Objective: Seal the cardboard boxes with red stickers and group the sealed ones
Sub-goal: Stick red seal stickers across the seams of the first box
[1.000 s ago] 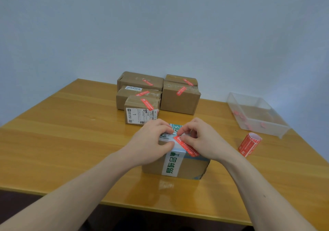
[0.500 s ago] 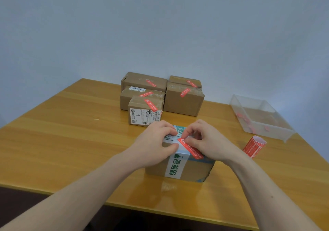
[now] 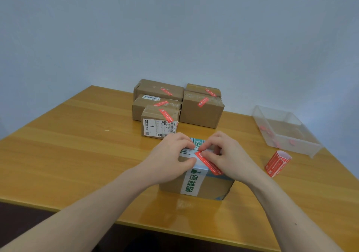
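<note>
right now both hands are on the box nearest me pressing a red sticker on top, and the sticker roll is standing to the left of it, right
Not quite. Both hands, left hand and right hand, are on the nearest box at the red sticker, but the sticker roll stands to the right of it, near the clear bin, as the head view shows.

Six cardboard boxes (image 3: 196, 185), six red stickers (image 3: 208, 163), one sticker roll (image 3: 277, 163), one clear tray (image 3: 260, 115), two hands (image 3: 171, 160).
</note>
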